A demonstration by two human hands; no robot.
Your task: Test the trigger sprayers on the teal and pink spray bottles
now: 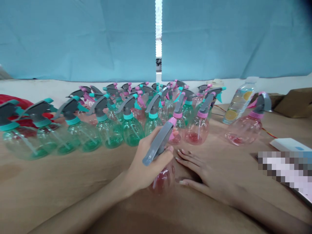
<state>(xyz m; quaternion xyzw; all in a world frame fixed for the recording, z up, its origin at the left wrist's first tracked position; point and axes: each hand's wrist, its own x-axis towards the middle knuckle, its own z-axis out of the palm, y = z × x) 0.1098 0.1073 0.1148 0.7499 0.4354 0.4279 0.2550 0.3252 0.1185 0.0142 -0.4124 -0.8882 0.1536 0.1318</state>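
Note:
My left hand (141,164) is wrapped round the neck of a clear pink spray bottle (162,182) with a grey and pink trigger head. The bottle is upright in front of me, its collar covered by my fingers. To the right of it, my right hand (204,175) lies palm down on the wooden table (73,188), fingers spread and holding nothing. Just beyond both hands are more pink spray bottles (198,130). A front row of green spray bottles (133,130) with turquoise collars runs off to the left.
Behind the front row, several more green and pink bottles crowd together. On the right are a lone pink spray bottle (250,128), a tilted clear drink bottle (240,100), a white box (290,144) and a blurred-out flat object (290,172). Red cloth (21,101) lies far left; blue curtains (73,39) hang behind.

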